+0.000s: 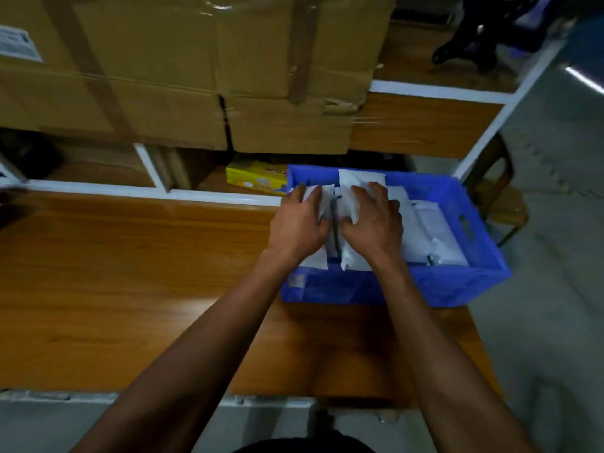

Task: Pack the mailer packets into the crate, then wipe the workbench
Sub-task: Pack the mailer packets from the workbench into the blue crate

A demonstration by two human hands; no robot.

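Observation:
A blue plastic crate (457, 282) stands at the right end of the wooden workbench (130, 273). Several white mailer packets (421, 230) stand on edge inside it. My left hand (299, 223) reaches into the crate's left part and grips a white packet (318, 259), with fingers curled over its top. Beside it, my right hand (372, 220) grips the neighbouring white packet (351, 184), which sticks up higher than the rest. A dark gap runs between the two held packets.
Large taped cardboard boxes (196, 76) sit on the shelf above the bench. A yellow box (255, 176) lies behind the crate in a lower shelf bay. A wooden stool (503, 204) stands right of the bench, and a black chair base (477, 37) farther back.

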